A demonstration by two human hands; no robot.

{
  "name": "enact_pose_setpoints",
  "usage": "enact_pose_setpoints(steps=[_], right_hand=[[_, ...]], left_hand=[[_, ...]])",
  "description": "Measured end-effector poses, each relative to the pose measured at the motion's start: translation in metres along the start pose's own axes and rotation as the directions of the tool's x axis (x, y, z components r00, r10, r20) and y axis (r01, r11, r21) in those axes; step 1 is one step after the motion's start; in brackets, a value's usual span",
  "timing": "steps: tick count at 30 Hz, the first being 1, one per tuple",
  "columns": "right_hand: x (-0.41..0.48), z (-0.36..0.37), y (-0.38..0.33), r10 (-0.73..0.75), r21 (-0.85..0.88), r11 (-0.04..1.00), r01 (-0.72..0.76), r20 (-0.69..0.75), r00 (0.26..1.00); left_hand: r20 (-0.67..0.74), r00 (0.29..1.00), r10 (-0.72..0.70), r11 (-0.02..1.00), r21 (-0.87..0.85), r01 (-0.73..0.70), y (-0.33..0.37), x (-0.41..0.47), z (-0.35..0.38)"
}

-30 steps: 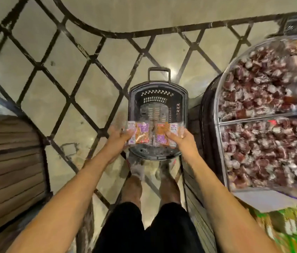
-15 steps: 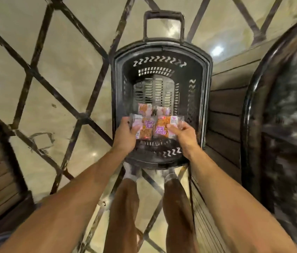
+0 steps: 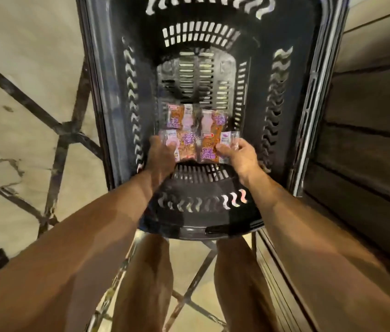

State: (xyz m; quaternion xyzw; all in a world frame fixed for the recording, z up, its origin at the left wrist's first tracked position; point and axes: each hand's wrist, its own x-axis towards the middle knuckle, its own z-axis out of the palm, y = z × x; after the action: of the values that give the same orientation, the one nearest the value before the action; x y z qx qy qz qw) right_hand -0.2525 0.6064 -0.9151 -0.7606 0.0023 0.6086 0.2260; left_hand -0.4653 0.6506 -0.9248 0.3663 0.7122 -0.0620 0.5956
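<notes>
Low inside the black slotted plastic basket (image 3: 95,92), I hold two snack packets.
My left hand (image 3: 162,154) pinches the left orange-and-purple plastic packet (image 3: 185,146), my right hand (image 3: 239,155) pinches the right packet (image 3: 208,147), side by side; two matching packets (image 3: 180,116) lie just beyond.

Left snack packet (image 3: 182,147): clear wrapper, orange-brown contents, purple print, pale pink end toward 9 o'clock. Lies flat, face up, pinched at that end by the left hand (image 3: 161,155). Right snack packet (image 3: 213,147): same kind, small red label at its 12 o'clock edge, clear end toward 3 o'clock, pinched there by the right hand (image 3: 237,154). The two sit side by side, inner edges about touching, low inside the black basket (image 3: 114,97), toward its 6 o'clock end. Contact with the basket floor: cannot tell.
</notes>
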Motion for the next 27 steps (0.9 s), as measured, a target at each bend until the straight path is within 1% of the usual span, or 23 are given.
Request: enact_pose_setpoints(steps=[1, 2, 3, 5, 7, 9, 11, 13, 14, 16, 19, 21, 24, 27], right_hand=[[0.005, 0.000, 0.005, 0.023, 0.012, 1.000, -0.023, 0.010, 1.000], [0.009, -0.001, 0.010, 0.046, 0.026, 0.999, -0.046, 0.019, 0.999], [0.014, -0.002, 0.014, 0.061, 0.021, 0.998, -0.061, 0.014, 0.998], [0.023, -0.001, 0.023, 0.075, -0.048, 0.996, -0.076, -0.018, 0.997], [0.030, 0.002, 0.030, 0.079, -0.088, 0.993, -0.081, -0.029, 0.996], [0.036, 0.010, 0.032, 0.088, -0.083, 0.993, -0.089, -0.015, 0.996], [0.040, 0.018, 0.030, 0.102, -0.034, 0.994, -0.102, -0.012, 0.995], [0.049, 0.025, 0.035, 0.116, -0.013, 0.993, -0.116, -0.034, 0.993], [0.054, 0.027, 0.038, 0.117, -0.055, 0.991, -0.120, -0.054, 0.992], [0.065, 0.028, 0.047, 0.106, -0.157, 0.980, -0.119, -0.084, 0.991], [0.071, 0.028, 0.052, 0.102, -0.237, 0.964, -0.118, -0.078, 0.992], [0.071, 0.029, 0.052, 0.050, -0.372, 0.924, -0.085, -0.101, 0.994], [0.075, 0.026, 0.050, -0.014, -0.508, 0.860, -0.049, -0.119, 0.993], [0.082, 0.022, 0.049, 0.004, -0.587, 0.806, -0.079, -0.128, 0.992]], left_hand=[[-0.038, 0.997, -0.065, 0.997, -0.040, 0.063, -0.006, 0.008, 0.004], [-0.063, 0.994, -0.092, 0.995, -0.048, 0.089, -0.010, 0.013, 0.006], [-0.080, 0.993, -0.091, 0.996, 0.005, 0.092, -0.012, 0.018, 0.010], [-0.122, 0.990, -0.075, 0.997, 0.017, 0.078, -0.016, 0.027, 0.020], [-0.156, 0.983, -0.095, 0.994, 0.045, 0.103, -0.017, 0.040, 0.029], [-0.168, 0.980, -0.106, 0.991, 0.059, 0.117, -0.020, 0.054, 0.036], [-0.163, 0.982, -0.097, 0.992, 0.061, 0.108, -0.028, 0.061, 0.040], [-0.185, 0.978, -0.099, 0.995, 0.003, 0.101, -0.038, 0.067, 0.043], [-0.213, 0.971, -0.109, 0.994, -0.012, 0.109, -0.041, 0.067, 0.043], [-0.288, 0.952, -0.100, 0.994, 0.014, 0.109, -0.041, 0.065, 0.044], [-0.398, 0.917, -0.016, 0.995, 0.088, 0.055, -0.043, 0.063, 0.050], [-0.445, 0.895, 0.024, 0.994, 0.108, 0.027, -0.044, 0.059, 0.055], [-0.466, 0.885, 0.000, 0.999, 0.048, 0.025, -0.044, 0.055, 0.052], [-0.413, 0.911, -0.003, 0.998, 0.050, 0.026, -0.048, 0.057, 0.048]])
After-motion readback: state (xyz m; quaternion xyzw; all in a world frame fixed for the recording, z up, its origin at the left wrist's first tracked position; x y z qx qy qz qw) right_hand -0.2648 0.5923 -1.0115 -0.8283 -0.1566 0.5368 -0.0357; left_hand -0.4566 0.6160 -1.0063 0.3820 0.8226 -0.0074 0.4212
